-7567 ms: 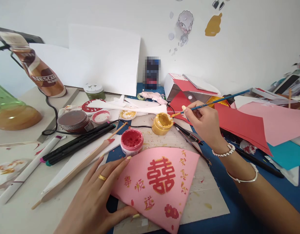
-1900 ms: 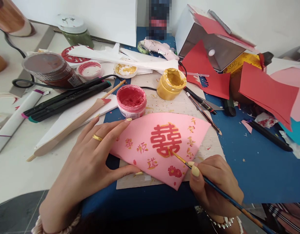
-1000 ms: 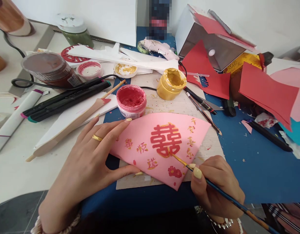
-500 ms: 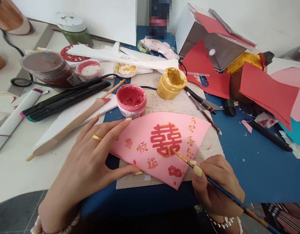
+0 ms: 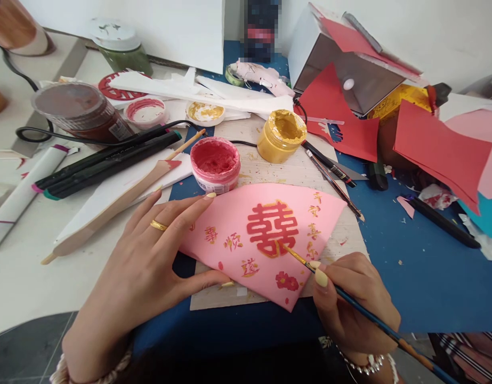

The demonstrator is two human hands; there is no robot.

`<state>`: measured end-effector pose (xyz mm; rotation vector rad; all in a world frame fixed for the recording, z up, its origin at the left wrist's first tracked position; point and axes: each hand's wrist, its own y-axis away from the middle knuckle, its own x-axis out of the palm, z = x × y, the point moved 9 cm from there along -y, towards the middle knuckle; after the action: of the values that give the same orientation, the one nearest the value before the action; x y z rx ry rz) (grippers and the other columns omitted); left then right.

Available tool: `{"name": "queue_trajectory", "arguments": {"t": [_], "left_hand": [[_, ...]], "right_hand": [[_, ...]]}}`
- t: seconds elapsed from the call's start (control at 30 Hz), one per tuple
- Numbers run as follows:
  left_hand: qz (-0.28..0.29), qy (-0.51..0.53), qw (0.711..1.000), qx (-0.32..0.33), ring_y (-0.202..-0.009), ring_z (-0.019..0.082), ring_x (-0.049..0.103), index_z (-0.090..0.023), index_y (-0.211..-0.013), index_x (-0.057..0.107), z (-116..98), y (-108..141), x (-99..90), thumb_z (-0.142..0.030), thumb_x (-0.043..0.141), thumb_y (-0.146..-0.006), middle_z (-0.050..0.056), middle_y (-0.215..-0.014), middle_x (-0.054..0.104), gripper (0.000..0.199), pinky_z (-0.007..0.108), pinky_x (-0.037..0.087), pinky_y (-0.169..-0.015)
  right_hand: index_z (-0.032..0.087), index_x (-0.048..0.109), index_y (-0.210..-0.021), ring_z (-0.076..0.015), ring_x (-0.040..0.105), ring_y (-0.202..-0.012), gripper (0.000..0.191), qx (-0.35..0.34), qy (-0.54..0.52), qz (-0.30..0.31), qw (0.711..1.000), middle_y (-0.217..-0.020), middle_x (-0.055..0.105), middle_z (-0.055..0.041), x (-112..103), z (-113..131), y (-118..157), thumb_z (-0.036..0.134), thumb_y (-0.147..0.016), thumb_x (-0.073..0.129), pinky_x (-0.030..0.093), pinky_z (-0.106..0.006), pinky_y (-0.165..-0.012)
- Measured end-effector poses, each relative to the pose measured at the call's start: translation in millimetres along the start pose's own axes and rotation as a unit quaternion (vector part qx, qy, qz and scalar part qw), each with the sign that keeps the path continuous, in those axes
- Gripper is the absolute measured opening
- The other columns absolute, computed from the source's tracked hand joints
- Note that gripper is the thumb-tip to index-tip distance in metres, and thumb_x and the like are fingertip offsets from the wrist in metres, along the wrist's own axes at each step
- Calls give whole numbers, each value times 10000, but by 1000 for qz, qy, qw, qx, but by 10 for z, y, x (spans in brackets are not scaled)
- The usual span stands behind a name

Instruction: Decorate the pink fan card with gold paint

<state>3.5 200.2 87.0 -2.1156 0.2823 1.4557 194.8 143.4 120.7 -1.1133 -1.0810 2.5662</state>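
A fan-shaped pink paper lies on a pale board, bearing a large red double-happiness character edged in gold, smaller characters and red flowers. My left hand steadies it at the left, thumb along the lower edge and index fingertip at the upper edge. Pinched in my right hand is a thin blue-handled paintbrush, its yellow tip touching the bottom of the large character. Just above the paper stand an uncapped jar of red paint and an uncapped jar of yellow paint.
Black markers, a wooden stick and a brown jar crowd the left. White foam strips and paint lids lie behind. To the right are pencils, red paper and a black pen.
My right hand and the brush have shifted very slightly left. The paper and my left hand stay in place.
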Motion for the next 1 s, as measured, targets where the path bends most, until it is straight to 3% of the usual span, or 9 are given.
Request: {"name": "queue_trajectory", "arguments": {"t": [0.83, 1.0], "left_hand": [[3, 0, 1000, -5, -1137, 263, 484, -189, -1339, 326, 11, -5, 18, -642, 538, -688, 96, -1241, 533, 820, 474, 259, -1078], [-1, -2, 1000, -2, -1134, 259, 481, -176, -1333, 335, 7, 4, 7, -653, 526, -690, 103, -1233, 535, 823, 465, 253, -1079]], "right_hand": [[171, 521, -747, -77, 446, -481, 133, -3, -1, -7, 1000, -561, 499, 26, -34, 45, -42, 40, -723, 532, 380, -229, -433], [151, 556, -741, -79, 480, -450, 77, -50, 27, 51, 997, -514, 555, 14, 49, 156, -140, 119, -796, 513, 404, -216, -417]]}}
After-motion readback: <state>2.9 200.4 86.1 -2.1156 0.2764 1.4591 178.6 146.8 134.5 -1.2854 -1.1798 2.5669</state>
